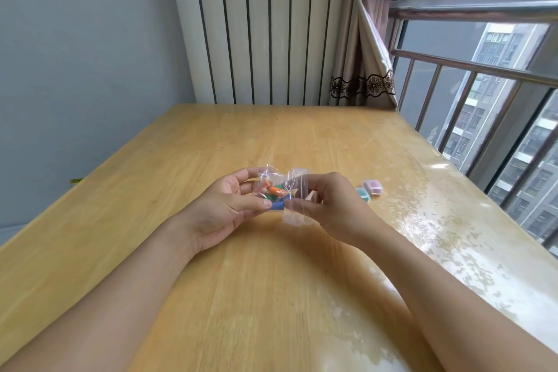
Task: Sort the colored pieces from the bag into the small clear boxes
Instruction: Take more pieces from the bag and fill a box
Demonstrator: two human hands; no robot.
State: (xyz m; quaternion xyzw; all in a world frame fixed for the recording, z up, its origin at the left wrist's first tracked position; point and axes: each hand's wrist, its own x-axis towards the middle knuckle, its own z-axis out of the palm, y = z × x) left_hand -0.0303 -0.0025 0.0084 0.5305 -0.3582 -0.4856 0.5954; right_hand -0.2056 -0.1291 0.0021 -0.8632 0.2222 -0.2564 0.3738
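Fingers of left hand and right hand pinch the small clear plastic bag of coloured pieces above mid-table. Small clear boxes sit toward the right edge. Sorting apparently not begun.

I see a pale wooden surface under a glossy clear cover that throws back window light along its right side. Two small clear boxes sit on it at the right, touching: a pink one and, nearer me, a teal one.
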